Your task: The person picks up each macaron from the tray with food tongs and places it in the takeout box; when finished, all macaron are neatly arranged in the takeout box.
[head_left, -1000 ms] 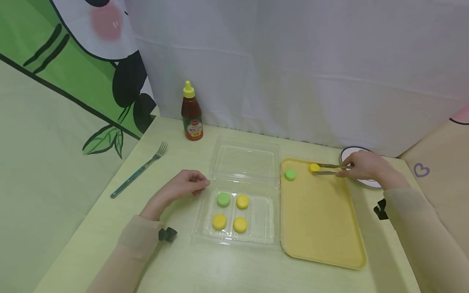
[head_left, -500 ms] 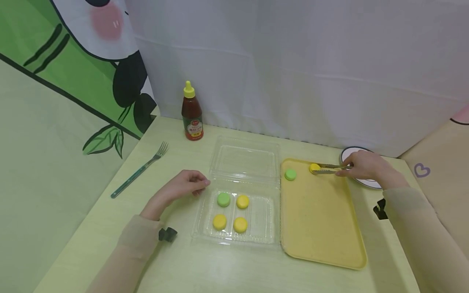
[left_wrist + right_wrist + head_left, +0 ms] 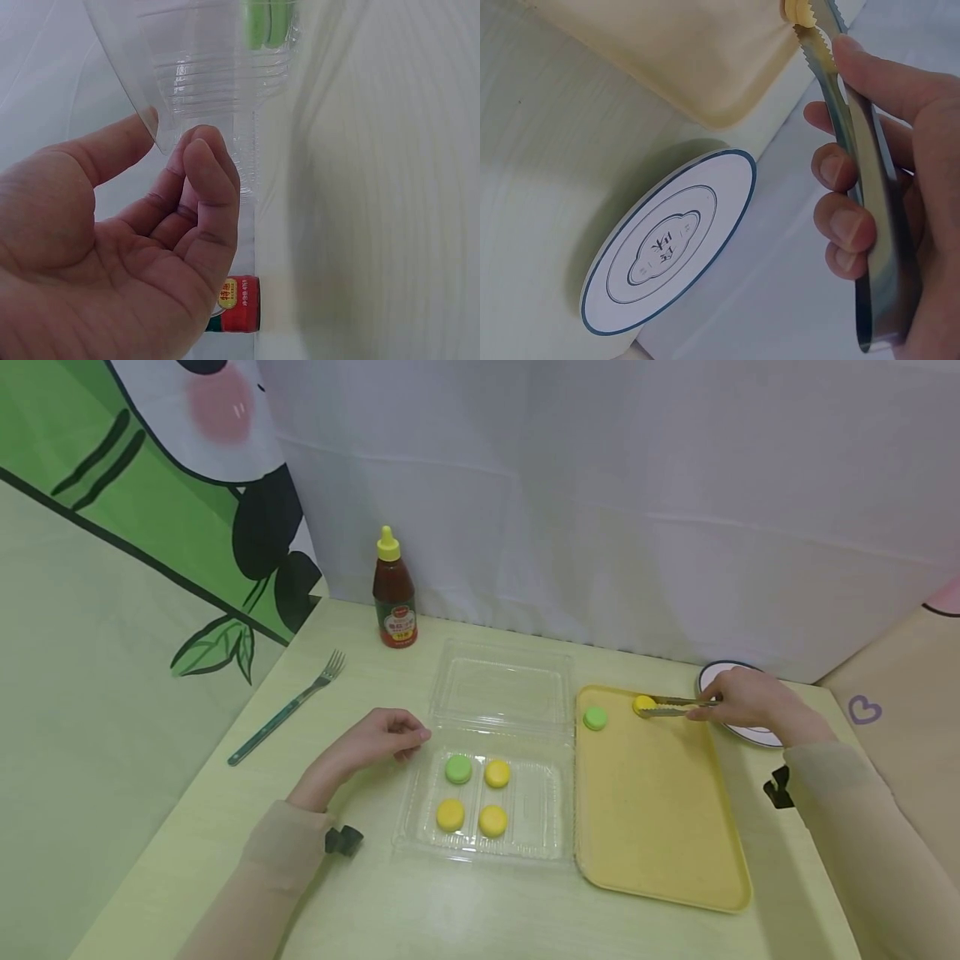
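In the head view my left hand (image 3: 378, 742) is at the far left corner of the clear plastic container (image 3: 536, 806). Its thumb and curled fingers lie about the rim in the left wrist view. Inside the container sit one green macaron (image 3: 458, 768) and three yellow macarons (image 3: 450, 815). My right hand (image 3: 753, 697) grips metal tongs (image 3: 866, 165). The serrated tips of the tongs are around another yellow macaron (image 3: 643, 706) at the far edge of the yellow tray (image 3: 660, 827). A second green macaron (image 3: 595, 718) lies in the tray's far left corner.
The container's lid (image 3: 501, 681) lies folded back behind it. A sauce bottle (image 3: 394, 597) stands near the back curtain, and a fork (image 3: 285, 710) lies at the left. A white plate (image 3: 667, 244) with a dark rim is partly under my right hand in the head view.
The tongs' arms sit slightly closer together around the yellow macaron on the tray. Both hands keep nearly the same place.
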A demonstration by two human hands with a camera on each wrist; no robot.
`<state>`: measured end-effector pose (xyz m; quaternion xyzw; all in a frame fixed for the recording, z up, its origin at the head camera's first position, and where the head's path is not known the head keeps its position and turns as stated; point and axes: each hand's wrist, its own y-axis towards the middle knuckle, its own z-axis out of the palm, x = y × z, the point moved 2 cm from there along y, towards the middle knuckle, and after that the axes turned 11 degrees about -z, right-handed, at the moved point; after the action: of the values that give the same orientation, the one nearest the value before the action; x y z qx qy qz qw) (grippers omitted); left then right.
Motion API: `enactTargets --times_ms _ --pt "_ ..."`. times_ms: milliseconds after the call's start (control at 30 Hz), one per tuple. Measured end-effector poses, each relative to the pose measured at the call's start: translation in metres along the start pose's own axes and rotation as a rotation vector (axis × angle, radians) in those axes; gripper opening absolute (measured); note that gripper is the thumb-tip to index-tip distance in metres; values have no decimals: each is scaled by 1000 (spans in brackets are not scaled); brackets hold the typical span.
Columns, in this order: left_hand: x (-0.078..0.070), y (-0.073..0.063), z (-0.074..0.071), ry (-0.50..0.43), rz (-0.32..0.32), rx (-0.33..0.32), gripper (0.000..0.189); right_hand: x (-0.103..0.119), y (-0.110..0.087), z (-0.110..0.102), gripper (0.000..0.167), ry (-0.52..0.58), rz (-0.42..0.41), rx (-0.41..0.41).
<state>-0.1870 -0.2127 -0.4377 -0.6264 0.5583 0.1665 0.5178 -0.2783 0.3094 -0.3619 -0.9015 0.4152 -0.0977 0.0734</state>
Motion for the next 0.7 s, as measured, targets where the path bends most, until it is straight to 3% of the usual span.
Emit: enactTargets --times_ms 700 --pt "-1 -1 0 -2 10 3 25 10 -4 -15 35 22 0 33"
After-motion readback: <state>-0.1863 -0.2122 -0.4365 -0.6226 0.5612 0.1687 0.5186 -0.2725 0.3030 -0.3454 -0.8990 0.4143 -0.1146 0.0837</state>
